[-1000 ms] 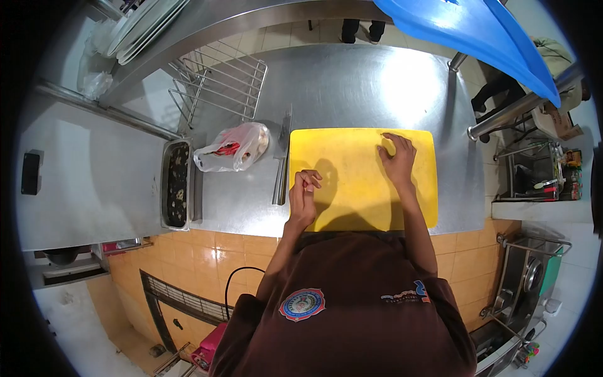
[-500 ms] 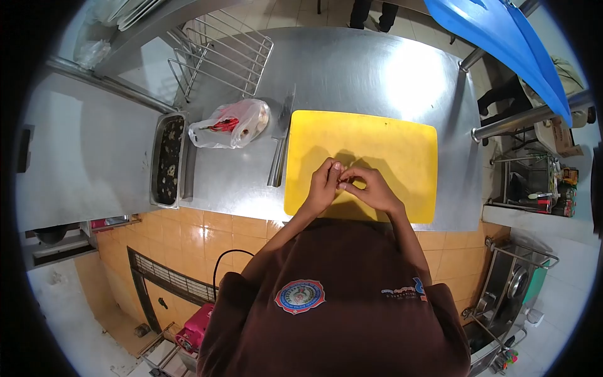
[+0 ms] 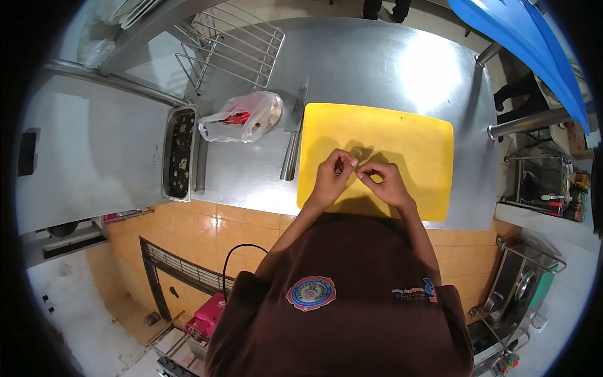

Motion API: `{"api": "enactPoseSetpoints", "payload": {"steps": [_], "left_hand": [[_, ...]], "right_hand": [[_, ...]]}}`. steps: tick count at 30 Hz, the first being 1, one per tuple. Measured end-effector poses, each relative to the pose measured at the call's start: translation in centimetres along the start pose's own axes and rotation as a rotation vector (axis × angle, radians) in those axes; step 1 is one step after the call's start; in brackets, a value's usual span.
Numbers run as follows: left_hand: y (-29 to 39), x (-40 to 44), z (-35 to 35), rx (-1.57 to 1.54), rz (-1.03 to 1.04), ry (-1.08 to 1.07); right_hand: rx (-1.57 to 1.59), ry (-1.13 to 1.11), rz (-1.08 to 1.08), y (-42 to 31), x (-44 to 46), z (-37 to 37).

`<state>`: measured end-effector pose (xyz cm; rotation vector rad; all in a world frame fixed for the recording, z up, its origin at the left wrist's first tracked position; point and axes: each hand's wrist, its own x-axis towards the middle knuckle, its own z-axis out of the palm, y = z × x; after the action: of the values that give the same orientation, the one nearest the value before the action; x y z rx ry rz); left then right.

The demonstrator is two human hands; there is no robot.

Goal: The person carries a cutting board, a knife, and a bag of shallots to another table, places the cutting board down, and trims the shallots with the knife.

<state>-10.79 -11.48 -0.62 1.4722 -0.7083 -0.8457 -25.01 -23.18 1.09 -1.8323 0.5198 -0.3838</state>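
Note:
Above the near half of a yellow cutting board (image 3: 411,141), my left hand (image 3: 331,178) and my right hand (image 3: 387,185) are close together with their fingertips almost meeting. The left fingers are curled around something small and dark, too small to name. My right thumb and forefinger are pinched; whatever is between them cannot be made out. Along the board's left edge lies a knife (image 3: 289,157), handle toward me. Left of the knife is a clear plastic bag (image 3: 217,131) with red chillies (image 3: 237,118) and some pale pieces inside.
A steel table (image 3: 339,56) carries the board. At the far left stands a wire rack (image 3: 242,53), and at the left edge a metal pan (image 3: 179,154) with dark contents. A blue plastic sheet (image 3: 524,47) and posts are at the right. Someone's legs (image 3: 384,9) show beyond the table.
The view has shifted, so the table and board appear farther right and slightly higher. My hands have moved a little apart at the fingertips, still over the board.

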Motion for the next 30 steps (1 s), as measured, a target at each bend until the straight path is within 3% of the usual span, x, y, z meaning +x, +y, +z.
{"api": "enactPoseSetpoints", "payload": {"steps": [4,7,10,13,18,21,24,27,30], "left_hand": [[-0.8,1.2,-1.2,0.085,0.093,0.099],[-0.5,1.0,-2.0,0.217,0.152,0.12],[-1.0,0.2,-2.8,0.164,0.169,0.275],[-2.4,-1.5,-2.8,0.23,0.197,0.245],[-2.8,-1.9,-2.6,0.24,0.294,0.24],[-2.4,-1.8,-3.3,0.193,0.177,0.279],[-0.6,-1.2,-4.1,0.423,0.397,0.456],[-0.1,-1.2,-7.0,0.424,0.239,0.517],[0.7,-0.8,-8.5,0.675,0.221,0.522]], "right_hand": [[0.029,0.012,0.056,0.2,0.2,0.7],[-0.232,0.016,-0.054,-0.8,0.7,0.8],[-0.411,-0.021,-0.287,0.1,0.6,1.5],[-0.606,-0.089,-0.45,0.9,0.3,3.0],[-0.692,-0.206,-0.642,2.1,1.0,6.3],[-0.668,-0.224,-0.642,2.5,1.6,6.7],[-0.65,-0.224,-0.569,2.1,2.0,6.4],[-0.536,-0.068,-0.482,0.9,2.0,4.7],[-0.587,0.157,-0.377,1.6,2.1,1.9]]}}
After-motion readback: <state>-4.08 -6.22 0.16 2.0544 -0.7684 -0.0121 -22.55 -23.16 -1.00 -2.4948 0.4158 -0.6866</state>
